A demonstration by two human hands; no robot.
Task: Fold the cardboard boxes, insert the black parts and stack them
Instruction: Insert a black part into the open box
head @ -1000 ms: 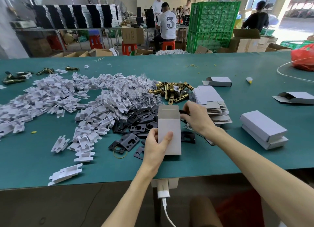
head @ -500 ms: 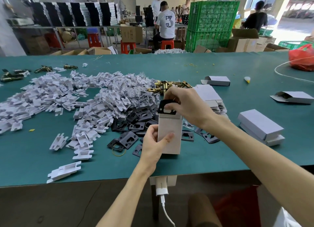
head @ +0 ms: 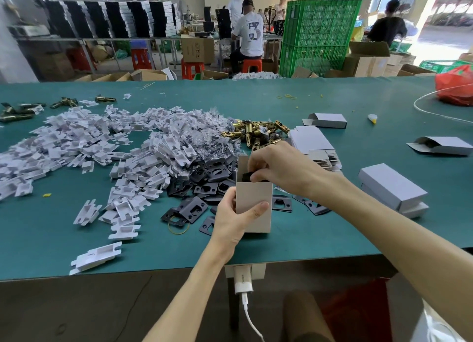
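While the left hand (head: 231, 221) grips the upright cardboard box (head: 253, 201), thumb across its front face and fingers curled round its left side, the right hand (head: 281, 167) pinches a black part (head: 247, 175) at the box's open top, where the part sits partly inside the mouth. The hands are apart, the left low on the box and the right above it; whether the box's base touches the teal tabletop (head: 332, 229) I cannot tell. Taking the box as the dial's centre, loose black parts (head: 204, 183) lie heaped from ten to eleven o'clock, with a few more scattered at three and eight o'clock, one of them beside a yellow rubber band (head: 178, 227). A broad drift of white plastic pieces (head: 102, 147) spreads away toward nine and ten o'clock. Brass latches (head: 256, 131) are piled at twelve o'clock, and a stack of flat box blanks (head: 314, 144) lies at one o'clock. Two closed boxes (head: 391, 185) are stacked at three o'clock, well apart from the hands. Farther off, two boxes with open end flaps (head: 327, 120) lie on their sides at one and two o'clock, and a red bag (head: 455, 88) sits near the tabletop's far right corner.
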